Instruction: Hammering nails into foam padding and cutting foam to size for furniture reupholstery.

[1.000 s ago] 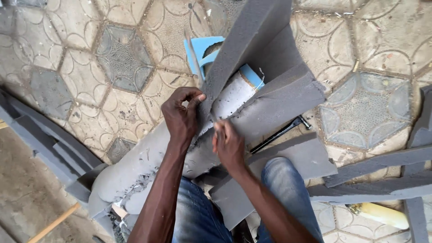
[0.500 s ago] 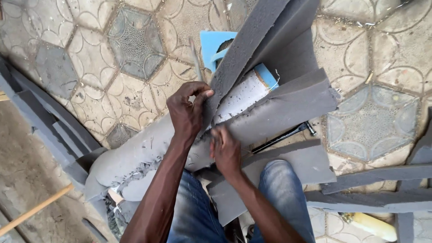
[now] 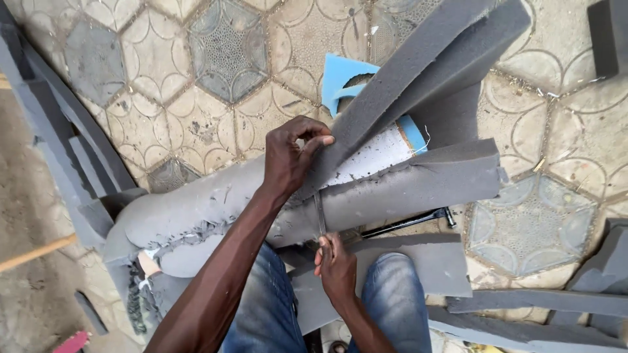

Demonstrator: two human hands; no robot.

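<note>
Currently your left hand point(image 3: 291, 160) is pinching the grey foam flap point(image 3: 418, 78); your right hand point(image 3: 337, 265) is gripping a thin blade point(image 3: 320, 212) against the foam roll point(image 3: 405, 189).

Seen from above, a person sits over a long gray foam roll point(image 3: 248, 209) lying across their jeans-clad knees on a patterned tile floor point(image 3: 196, 98). The left hand point(image 3: 291, 157) pinches a loose gray foam flap point(image 3: 418, 72) lifted off the roll. The right hand point(image 3: 337, 268), just below the roll, grips a thin blade point(image 3: 320, 212) pointing up into the foam. A blue foam piece point(image 3: 343, 78) lies beyond the roll; gray foam strips point(image 3: 523, 304) lie to its right.
</note>
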